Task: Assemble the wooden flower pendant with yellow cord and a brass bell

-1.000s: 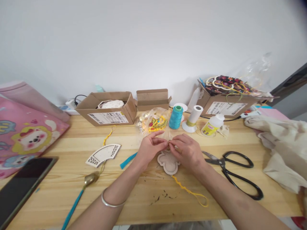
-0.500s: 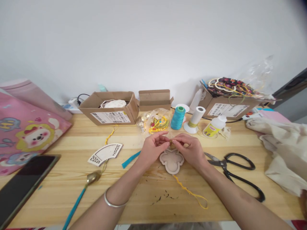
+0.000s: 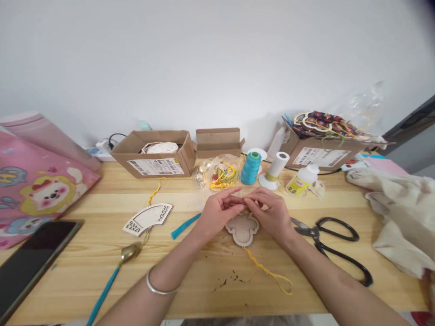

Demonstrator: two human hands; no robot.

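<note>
My left hand (image 3: 222,209) and my right hand (image 3: 268,210) meet at the far end of a flower-shaped wooden pendant (image 3: 242,229), fingertips pinched together. Whatever is between them is small and mostly covered by the fingers. From the pendant's near end a twisted yellow cord (image 3: 267,269) with a loop lies on the table. Beside my left wrist rests a blue tassel (image 3: 185,226). Farther left lies a fan-shaped wooden pendant (image 3: 148,219) with a brass bell (image 3: 129,252) and a long blue tassel (image 3: 105,290).
Black-handled scissors (image 3: 316,233) lie open to the right, near a cream cloth (image 3: 397,208). Behind my hands stand a blue thread cone (image 3: 251,168), a white spool (image 3: 277,170), a glue bottle (image 3: 303,179) and a cardboard box (image 3: 156,156). A phone (image 3: 30,267) is at left.
Both hands stay at the pendant's far end with only slight finger movement. The small golden-brown piece seen between the fingertips earlier is now mostly covered. The whole view has shifted slightly.
</note>
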